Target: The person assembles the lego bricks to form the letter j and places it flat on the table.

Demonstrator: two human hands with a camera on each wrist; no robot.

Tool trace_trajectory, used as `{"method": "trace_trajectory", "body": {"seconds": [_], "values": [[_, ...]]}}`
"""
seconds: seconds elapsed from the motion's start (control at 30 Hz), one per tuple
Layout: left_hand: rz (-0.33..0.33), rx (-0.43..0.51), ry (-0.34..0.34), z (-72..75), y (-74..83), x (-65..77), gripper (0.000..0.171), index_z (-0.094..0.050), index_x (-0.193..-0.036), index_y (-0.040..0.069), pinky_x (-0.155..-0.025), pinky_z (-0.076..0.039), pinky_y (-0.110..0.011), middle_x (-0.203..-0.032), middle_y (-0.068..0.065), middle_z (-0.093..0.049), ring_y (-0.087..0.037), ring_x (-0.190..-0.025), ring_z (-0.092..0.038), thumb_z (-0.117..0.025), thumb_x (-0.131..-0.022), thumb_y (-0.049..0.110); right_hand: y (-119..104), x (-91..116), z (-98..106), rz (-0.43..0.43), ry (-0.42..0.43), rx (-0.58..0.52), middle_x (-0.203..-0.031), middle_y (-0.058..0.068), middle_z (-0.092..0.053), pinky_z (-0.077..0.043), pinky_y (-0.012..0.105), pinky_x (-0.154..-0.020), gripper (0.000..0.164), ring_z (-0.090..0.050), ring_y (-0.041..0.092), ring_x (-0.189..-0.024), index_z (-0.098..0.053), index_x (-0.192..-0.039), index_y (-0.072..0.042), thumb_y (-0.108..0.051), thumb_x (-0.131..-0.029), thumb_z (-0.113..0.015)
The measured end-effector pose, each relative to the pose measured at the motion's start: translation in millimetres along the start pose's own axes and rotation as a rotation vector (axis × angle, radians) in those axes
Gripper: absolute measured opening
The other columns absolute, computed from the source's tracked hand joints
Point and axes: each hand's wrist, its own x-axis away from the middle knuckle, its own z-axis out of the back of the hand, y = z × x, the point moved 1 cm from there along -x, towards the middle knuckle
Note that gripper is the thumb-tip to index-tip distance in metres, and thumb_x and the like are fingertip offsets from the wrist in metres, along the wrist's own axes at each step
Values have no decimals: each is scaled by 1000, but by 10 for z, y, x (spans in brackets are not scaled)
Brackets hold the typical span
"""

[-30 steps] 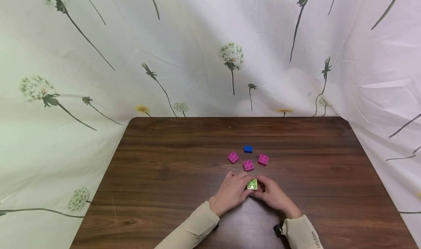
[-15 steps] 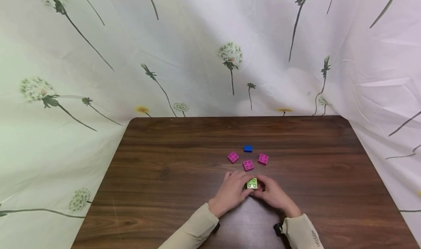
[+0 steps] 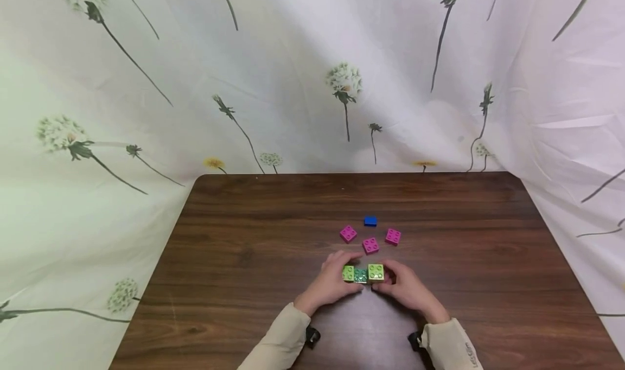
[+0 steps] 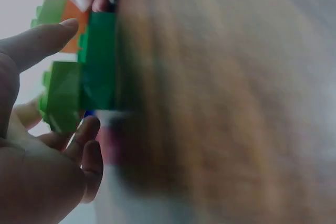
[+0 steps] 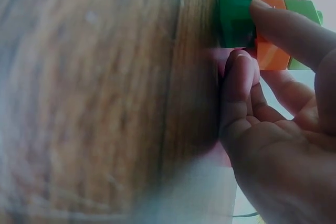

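A stack of toy building bricks stands on the table: a long dark green brick (image 3: 360, 275) underneath, a lime brick (image 3: 348, 273) on its left end, and an orange brick (image 5: 273, 56) topped by another lime brick (image 3: 375, 272) on its right. My right hand (image 3: 407, 291) pinches the stack's right end; in the right wrist view the thumb lies on the orange brick. Around the left end, my left hand (image 3: 329, 280) is spread, thumb on the near side and fingers on the far side. In the left wrist view its thumb and fingertips look apart from the left lime brick (image 4: 65, 93).
Beyond the hands lie three pink bricks, left (image 3: 348, 234), middle (image 3: 370, 245) and right (image 3: 393, 236). A blue brick (image 3: 370, 221) is just behind them. The brown wooden table (image 3: 234, 305) meets a flower-printed cloth (image 3: 293, 88) at its back and sides.
My left hand has drawn back to the left and spread its fingers, uncovering the left lime brick and the dark green brick. The right hand has stayed at the stack's right end.
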Motion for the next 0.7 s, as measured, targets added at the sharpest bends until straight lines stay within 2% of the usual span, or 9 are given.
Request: {"method": "trace_trajectory", "body": {"seconds": [0.2,0.33,0.53,0.6,0.7], "values": [[37,59,-28,-21,-163,-41,49,-61,-125,16,-96,-35,-42,-122,-1,-61,-20,-111,-48,-78,-78,17,-4,6,3,-23,3,5,-91,0,-59,-46,23,-68,37,-54,13,-79,-62,-114,-11,-17,-81,-76],[32,66,-32,7,-219,-55,41,-65,-116,17,-91,-39,-36,-116,0,-62,-18,-106,-49,-79,-78,19,-4,-3,13,21,-7,4,-89,2,-60,-47,23,-69,36,-55,11,-78,-61,-113,-7,-11,-80,-76],[39,61,-40,23,-234,-60,42,-66,-116,17,-93,-41,-36,-115,1,-63,-19,-109,-51,-80,-76,21,44,-32,115,78,-79,-55,-91,6,-62,-49,22,-70,37,-57,8,-80,-59,-117,-2,-2,-81,-70],[53,62,-45,26,-233,-62,43,-65,-116,18,-94,-41,-36,-115,1,-63,-19,-110,-51,-80,-76,21,73,-42,163,89,-64,-78,-93,8,-62,-50,22,-71,37,-57,8,-81,-60,-117,-1,-3,-82,-70],[74,68,-57,27,-233,-61,44,-64,-117,18,-94,-42,-37,-116,1,-62,-19,-110,-51,-80,-76,20,133,-63,240,94,19,-106,-95,11,-63,-50,22,-70,34,-57,7,-80,-61,-116,0,-3,-83,-69]]}}
